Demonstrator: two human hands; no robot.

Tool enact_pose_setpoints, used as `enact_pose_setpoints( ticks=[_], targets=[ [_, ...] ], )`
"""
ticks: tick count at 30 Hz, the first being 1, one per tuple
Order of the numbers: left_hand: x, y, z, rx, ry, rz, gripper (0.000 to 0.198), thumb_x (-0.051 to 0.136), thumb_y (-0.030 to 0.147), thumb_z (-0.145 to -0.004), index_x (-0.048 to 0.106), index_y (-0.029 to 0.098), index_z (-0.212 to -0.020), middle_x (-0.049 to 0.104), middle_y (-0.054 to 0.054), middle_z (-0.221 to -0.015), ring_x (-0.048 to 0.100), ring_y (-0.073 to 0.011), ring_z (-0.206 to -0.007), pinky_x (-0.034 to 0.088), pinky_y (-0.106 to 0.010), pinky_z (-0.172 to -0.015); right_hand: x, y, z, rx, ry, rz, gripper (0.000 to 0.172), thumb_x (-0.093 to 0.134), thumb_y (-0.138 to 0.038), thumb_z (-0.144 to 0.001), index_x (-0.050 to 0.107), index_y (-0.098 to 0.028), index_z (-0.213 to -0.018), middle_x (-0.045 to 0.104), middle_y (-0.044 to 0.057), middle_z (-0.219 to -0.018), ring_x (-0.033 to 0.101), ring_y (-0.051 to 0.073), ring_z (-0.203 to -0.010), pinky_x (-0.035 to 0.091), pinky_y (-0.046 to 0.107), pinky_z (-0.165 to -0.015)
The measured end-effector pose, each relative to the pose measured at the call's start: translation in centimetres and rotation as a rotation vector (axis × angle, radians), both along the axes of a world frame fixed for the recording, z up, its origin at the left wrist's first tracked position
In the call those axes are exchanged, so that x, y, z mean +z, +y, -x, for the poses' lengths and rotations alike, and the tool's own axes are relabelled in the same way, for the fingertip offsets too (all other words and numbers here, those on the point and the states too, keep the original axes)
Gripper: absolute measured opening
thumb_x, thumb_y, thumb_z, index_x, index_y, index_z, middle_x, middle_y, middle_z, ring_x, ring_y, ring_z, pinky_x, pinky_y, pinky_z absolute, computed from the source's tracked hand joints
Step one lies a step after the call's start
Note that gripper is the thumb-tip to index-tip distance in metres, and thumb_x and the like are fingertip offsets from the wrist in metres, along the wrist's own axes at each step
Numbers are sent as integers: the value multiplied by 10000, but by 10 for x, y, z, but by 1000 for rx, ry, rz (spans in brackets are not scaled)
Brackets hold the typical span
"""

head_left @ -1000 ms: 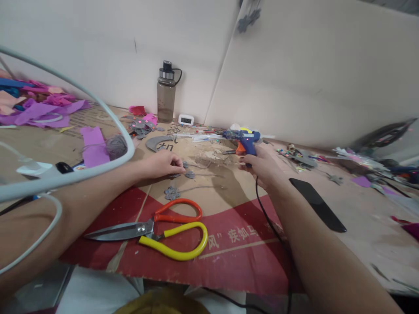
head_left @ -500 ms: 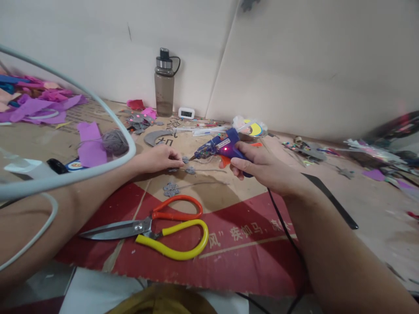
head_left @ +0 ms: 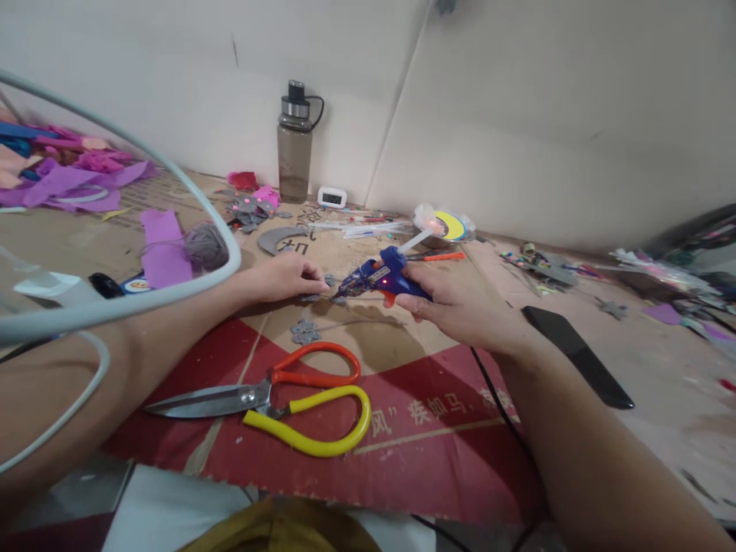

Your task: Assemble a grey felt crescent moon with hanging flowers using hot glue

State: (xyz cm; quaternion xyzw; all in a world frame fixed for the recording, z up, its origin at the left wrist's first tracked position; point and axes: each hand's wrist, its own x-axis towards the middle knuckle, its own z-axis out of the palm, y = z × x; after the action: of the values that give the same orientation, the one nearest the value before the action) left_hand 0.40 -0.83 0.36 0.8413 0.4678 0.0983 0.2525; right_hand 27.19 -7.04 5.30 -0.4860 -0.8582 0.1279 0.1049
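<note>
In my right hand is a blue hot glue gun with a lit red light and a glue stick standing out of its back. Its nozzle points left and down at small grey pieces on the cardboard. My left hand has its fingertips pinched on a small grey piece beside the nozzle; the fingers partly cover it. Nearer to me lies a grey flower-like piece with a thin stem running right. Scissors with red and yellow handles rest in front of both hands.
A water bottle and a small white clock stand by the wall. Grey yarn and purple scraps lie left. A black phone sits by my right forearm. A pale curved tube crosses the left foreground.
My right hand has brought the glue gun slightly down and left, its nozzle now lower among the grey pieces. My left hand stays nearly in place. The view has shifted slightly, showing more of the phone.
</note>
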Motion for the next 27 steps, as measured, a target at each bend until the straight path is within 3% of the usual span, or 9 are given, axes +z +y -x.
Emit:
enact_pose_setpoints(
  ticks=[9,15,22,27],
  targets=[
    [0,0,0,8,-31,14,371,542,489,-749,702,155,-731,612,6,-566,498,-106,-523,327,-210,-501,0,-1,4,1,-61,-88,204,476,-374,-893,607,-218,-891,676,79,-851,622,270,-905,477,370,-762],
    [-1,0,0,-4,-21,37,377,530,492,-763,705,158,-752,630,-2,-579,511,-112,-528,337,-213,-510,-4,0,3,16,52,-79,238,510,-404,-873,626,-245,-1007,691,78,-910,622,293,-965,494,404,-809],
    [-2,0,1,3,-19,25,385,532,496,-762,711,156,-782,634,-4,-597,515,-115,-542,340,-215,-513,-23,9,-7,-18,203,-10,389,520,-446,-859,570,-289,-1212,643,54,-1190,583,287,-1114,495,446,-899],
    [0,0,0,7,-32,54,391,534,501,-762,715,155,-773,640,-9,-590,518,-115,-527,349,-216,-509,-24,10,-8,-19,206,7,411,515,-448,-862,569,-267,-1227,626,64,-1227,576,285,-1138,493,437,-922]
  ],
)
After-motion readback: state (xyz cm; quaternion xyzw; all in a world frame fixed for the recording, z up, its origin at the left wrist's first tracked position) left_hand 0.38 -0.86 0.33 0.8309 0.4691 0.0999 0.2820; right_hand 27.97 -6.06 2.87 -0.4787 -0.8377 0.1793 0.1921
